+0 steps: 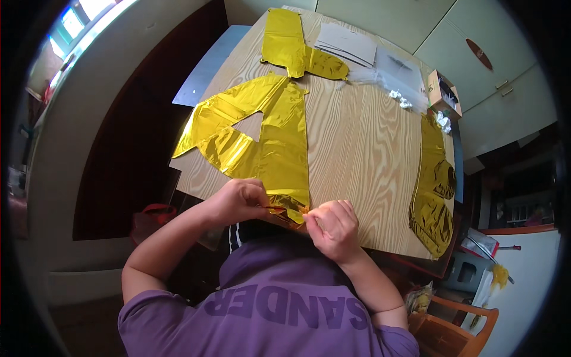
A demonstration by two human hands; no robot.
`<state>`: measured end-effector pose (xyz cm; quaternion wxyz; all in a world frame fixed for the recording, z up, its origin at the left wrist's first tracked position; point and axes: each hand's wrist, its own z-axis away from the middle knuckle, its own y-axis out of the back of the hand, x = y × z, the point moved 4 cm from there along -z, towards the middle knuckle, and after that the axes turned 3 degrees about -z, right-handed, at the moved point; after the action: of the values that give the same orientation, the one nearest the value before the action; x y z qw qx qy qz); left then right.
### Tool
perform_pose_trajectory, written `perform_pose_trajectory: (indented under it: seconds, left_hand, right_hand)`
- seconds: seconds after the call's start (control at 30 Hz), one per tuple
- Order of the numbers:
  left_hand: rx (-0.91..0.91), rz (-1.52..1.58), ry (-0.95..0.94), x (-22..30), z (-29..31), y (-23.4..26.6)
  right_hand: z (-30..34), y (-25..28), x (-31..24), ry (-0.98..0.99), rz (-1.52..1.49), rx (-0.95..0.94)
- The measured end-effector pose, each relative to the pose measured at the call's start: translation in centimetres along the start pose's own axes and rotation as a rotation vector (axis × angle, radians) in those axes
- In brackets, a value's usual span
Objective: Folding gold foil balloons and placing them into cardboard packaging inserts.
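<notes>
A flat gold foil balloon (284, 137) shaped like a letter, with a triangular hole, lies on the wooden table (363, 149). Its near end hangs at the table's front edge, where the foil is crumpled. My left hand (237, 199) pinches the left side of that end between thumb and curled fingers. At its right corner, my right hand (334, 227) is also closed in a pinch, its thumb against the foil. Two more uninflated gold balloons lie flat: an angled one (284, 44) at the far end and a double-lobed one (433, 190) along the right edge.
Grey-white sheets (345, 43) and clear plastic film (395, 68) lie at the back. Near the back right corner are a small open box (444, 95) and crumpled white pieces (399, 99). A wooden chair (458, 327) stands at the lower right.
</notes>
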<state>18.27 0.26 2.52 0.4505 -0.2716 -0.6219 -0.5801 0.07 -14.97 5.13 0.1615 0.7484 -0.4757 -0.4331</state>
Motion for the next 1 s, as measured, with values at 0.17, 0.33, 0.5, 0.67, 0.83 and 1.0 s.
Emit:
perform_pose_trajectory:
  seconds: [0.17, 0.33, 0.5, 0.67, 0.83, 1.0]
  left_hand:
    - [-0.039, -0.091, -0.081, 1.9, -0.5, -0.4]
    - [-0.064, -0.119, -0.195, 1.4, -0.4, -0.3]
    - [-0.055, 0.046, 0.215, -0.1, -0.6, 0.4]
    - [-0.164, 0.082, 0.307, -0.7, -1.1, 0.4]
    - [-0.247, 0.298, 0.287, -1.5, -1.1, 1.2]
    - [-0.124, 0.47, 0.353, -1.9, -1.1, 1.2]
  right_hand:
    - [1.2, -2.0, -1.1, 0.108, 0.043, -0.058]
    - [1.4, -2.7, -0.6, 0.06, 0.027, -0.12]
    - [1.7, -2.4, -0.4, 0.082, 0.106, -0.038]
    - [0.7, -2.4, -1.6, 0.055, 0.079, -0.074]
    - [1.3, -3.0, -0.8, 0.139, 0.005, -0.037]
    - [2.1, -3.3, -2.1, 0.287, -0.026, -0.109]
